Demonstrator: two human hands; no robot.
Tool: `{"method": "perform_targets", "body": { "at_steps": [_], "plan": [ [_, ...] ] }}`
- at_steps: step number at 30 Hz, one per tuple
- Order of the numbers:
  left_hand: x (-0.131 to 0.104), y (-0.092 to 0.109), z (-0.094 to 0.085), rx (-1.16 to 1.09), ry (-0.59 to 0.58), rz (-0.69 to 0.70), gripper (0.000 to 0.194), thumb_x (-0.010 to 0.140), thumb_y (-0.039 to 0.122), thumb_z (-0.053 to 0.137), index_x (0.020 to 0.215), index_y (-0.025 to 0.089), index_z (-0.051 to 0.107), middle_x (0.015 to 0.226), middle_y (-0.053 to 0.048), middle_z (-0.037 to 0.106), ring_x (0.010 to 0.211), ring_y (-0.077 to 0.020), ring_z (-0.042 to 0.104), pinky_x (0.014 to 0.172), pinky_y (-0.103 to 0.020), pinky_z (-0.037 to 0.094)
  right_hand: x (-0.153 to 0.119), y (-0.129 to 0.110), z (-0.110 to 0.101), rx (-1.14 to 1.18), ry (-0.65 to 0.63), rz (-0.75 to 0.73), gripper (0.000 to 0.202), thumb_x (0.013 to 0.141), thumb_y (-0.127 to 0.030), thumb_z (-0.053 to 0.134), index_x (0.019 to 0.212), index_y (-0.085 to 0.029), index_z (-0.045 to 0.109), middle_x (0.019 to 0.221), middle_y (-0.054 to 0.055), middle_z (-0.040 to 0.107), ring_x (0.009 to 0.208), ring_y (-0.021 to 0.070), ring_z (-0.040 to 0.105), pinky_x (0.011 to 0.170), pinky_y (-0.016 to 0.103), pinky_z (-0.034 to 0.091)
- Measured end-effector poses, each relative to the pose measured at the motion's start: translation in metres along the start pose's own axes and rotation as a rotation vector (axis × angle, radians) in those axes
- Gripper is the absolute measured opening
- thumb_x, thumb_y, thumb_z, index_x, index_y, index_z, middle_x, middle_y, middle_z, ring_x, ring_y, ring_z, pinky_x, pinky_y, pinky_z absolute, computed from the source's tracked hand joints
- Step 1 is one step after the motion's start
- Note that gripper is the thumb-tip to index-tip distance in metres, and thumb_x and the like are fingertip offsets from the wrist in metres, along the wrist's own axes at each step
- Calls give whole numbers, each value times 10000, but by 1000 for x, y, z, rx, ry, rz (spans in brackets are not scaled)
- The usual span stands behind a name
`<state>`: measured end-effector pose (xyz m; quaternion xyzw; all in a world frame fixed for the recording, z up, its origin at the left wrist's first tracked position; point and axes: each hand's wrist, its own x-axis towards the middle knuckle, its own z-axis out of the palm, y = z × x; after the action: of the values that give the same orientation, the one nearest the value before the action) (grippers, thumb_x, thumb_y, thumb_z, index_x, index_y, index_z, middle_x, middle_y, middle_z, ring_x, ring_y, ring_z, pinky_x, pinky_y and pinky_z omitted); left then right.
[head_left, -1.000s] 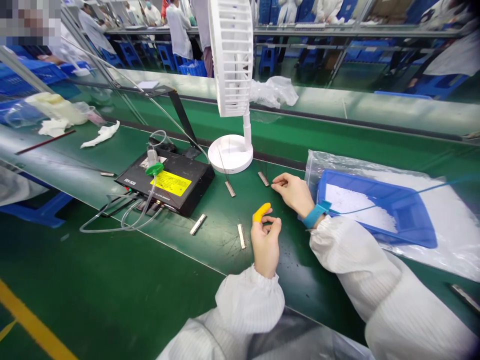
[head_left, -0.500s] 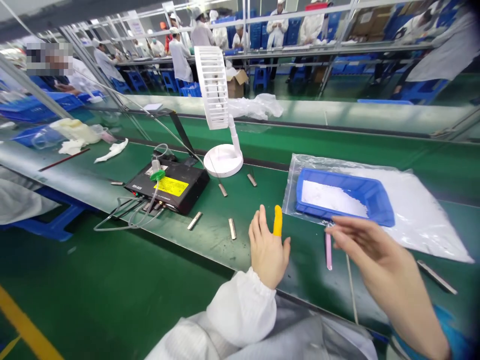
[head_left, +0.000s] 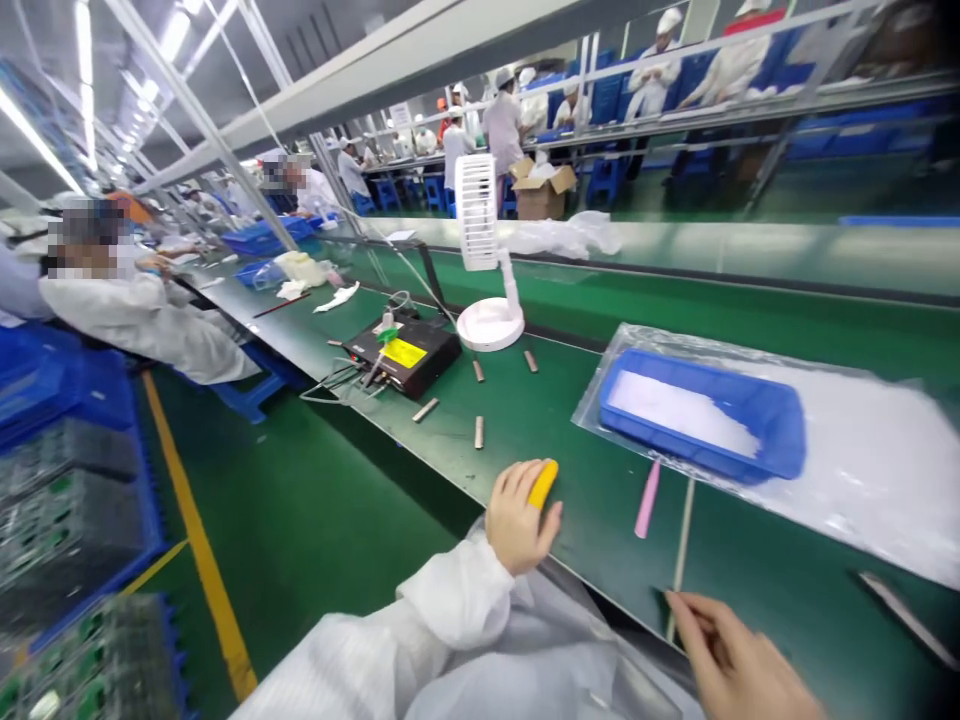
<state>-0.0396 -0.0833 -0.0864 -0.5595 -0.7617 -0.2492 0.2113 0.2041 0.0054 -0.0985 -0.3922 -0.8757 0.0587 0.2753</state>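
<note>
My left hand (head_left: 521, 515) rests on the green bench (head_left: 570, 430) near its front edge, fingers bent but apart, a yellow cover on one finger, nothing held. My right hand (head_left: 724, 640) is low at the right with thumb and forefinger pinched; something small and dark shows at the fingertips, too small to name. Between the hands and the blue tray (head_left: 780, 425) lies a pink tweezer-like tool (head_left: 647, 500). White material (head_left: 682, 410) fills part of the tray, which sits on a clear plastic bag.
A white fan (head_left: 491, 325) and a black box (head_left: 420, 365) with cables stand at the back. Small metal strips (head_left: 479, 432) lie about the bench, and a longer one (head_left: 904, 615) is at the right. A seated person (head_left: 142, 310) is at the left.
The view has swung left. My right hand has left the pink tool and moved down towards the bench's front edge. The fingers of my left hand have bent.
</note>
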Motion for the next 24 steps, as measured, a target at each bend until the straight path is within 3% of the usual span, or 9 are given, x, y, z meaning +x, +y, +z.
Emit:
{"method": "perform_targets", "body": {
  "at_steps": [5, 9, 15, 19, 21, 24],
  "plan": [
    [2, -2, 2, 24, 11, -35, 405, 895, 279, 397, 1211, 118, 592, 1161, -95, 607, 1110, -153, 523, 973, -297, 446, 21, -7, -13, 161, -38, -97, 307, 895, -436, 489, 800, -201, 662, 560, -24, 559, 459, 26, 496, 424, 139, 279],
    [2, -3, 2, 34, 14, -48, 378, 893, 295, 383, 1113, 134, 646, 1059, -82, 645, 1011, -142, 553, 892, -258, 450, 27, -15, -15, 322, -6, -98, 209, 885, -302, 526, 762, -175, 638, 559, -24, 553, 478, 37, 504, 483, 156, 324],
    [6, -3, 11, -36, 58, -149, 324, 909, 287, 428, 1126, 127, 608, 1014, -84, 644, 961, -162, 542, 831, -251, 394, 26, -16, -25, 356, 50, -42, 254, 913, -299, 482, 747, -168, 623, 565, -44, 525, 503, -21, 474, 535, 86, 373],
    [3, 0, 10, -147, -15, -333, 385, 925, 404, 410, 1143, 148, 598, 1034, -80, 639, 1003, -177, 541, 835, -257, 384, 14, 14, -39, 262, 204, 175, 209, 881, -302, 534, 760, -136, 575, 588, -30, 485, 504, -11, 396, 511, 110, 345],
    [2, 1, 8, -172, -81, -396, 450, 919, 478, 395, 1152, 152, 599, 1041, -87, 632, 1009, -187, 538, 822, -269, 385, 10, 39, -45, 165, 285, 338, 233, 856, -354, 572, 869, -121, 561, 690, -2, 522, 594, 15, 434, 564, 135, 377],
    [7, 2, 6, -233, -149, -452, 494, 899, 548, 389, 1146, 173, 595, 1085, -83, 606, 1016, -189, 540, 834, -292, 401, 11, 77, -50, 34, 281, 506, 508, 791, -509, 618, 1103, -115, 541, 986, 78, 581, 840, 95, 507, 709, 210, 425]
  ]
}}
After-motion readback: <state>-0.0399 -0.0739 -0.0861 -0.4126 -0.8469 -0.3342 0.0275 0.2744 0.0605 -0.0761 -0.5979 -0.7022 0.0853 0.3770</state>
